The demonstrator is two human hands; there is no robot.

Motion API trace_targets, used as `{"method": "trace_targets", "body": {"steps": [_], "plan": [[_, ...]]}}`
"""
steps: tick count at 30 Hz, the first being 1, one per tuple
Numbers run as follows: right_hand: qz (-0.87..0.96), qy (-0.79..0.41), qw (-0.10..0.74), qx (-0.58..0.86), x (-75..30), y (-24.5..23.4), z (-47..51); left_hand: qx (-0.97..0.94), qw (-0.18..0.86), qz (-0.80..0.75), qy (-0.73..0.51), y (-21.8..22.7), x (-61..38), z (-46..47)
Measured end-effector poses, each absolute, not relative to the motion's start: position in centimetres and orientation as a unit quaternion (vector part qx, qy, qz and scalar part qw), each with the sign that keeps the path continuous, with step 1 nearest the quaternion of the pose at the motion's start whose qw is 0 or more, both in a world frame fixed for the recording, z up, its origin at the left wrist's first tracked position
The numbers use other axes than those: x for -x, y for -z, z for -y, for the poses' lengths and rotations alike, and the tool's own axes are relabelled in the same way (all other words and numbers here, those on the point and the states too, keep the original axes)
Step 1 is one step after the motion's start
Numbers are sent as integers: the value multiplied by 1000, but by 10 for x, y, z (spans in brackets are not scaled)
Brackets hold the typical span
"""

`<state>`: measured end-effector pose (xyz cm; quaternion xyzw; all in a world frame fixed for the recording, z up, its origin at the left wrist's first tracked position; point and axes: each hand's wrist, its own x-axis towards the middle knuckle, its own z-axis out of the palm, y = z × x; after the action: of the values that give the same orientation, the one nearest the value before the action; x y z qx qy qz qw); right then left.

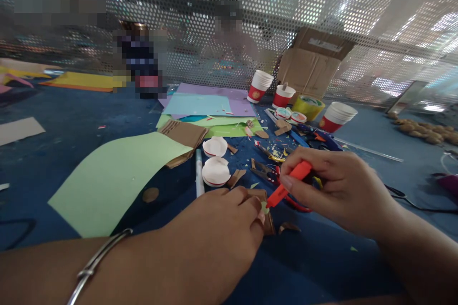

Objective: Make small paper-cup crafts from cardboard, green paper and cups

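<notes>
My right hand [322, 186] grips a bright red marker [288, 186], its tip slanting down to the left. That tip touches or nearly touches a small pale green paper scrap [265, 208]. With bent fingers, my left hand [222, 228] pinches the scrap over a small brown cardboard piece [269, 224]; the fingers hide part of both. Behind the marker lie red-handled pliers [266, 171], partly covered by my right hand. Two cut paper cup bottoms [216, 171] and a capped white pen [199, 171] lie beyond my left hand.
A curved light green sheet [121, 176] and folded corrugated cardboard [184, 138] lie to the left. Stacked paper cups [260, 86], yellow tape [309, 107] and a cardboard box [311, 66] stand at the back, before a perforated metal screen [171, 9]. Paper scraps litter the blue surface.
</notes>
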<state>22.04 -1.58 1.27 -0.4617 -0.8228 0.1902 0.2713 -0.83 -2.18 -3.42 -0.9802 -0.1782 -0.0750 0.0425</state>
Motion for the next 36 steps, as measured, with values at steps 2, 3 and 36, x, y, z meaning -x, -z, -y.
{"method": "trace_targets", "body": {"steps": [2, 3, 36], "plan": [[828, -173, 267, 461, -221, -12, 16, 980, 41, 180, 74, 33, 8, 22], [830, -166, 266, 461, -221, -12, 16, 980, 39, 179, 72, 32, 8, 22], [852, -136, 239, 445, -219, -13, 17, 980, 45, 181, 72, 34, 9, 23]]}}
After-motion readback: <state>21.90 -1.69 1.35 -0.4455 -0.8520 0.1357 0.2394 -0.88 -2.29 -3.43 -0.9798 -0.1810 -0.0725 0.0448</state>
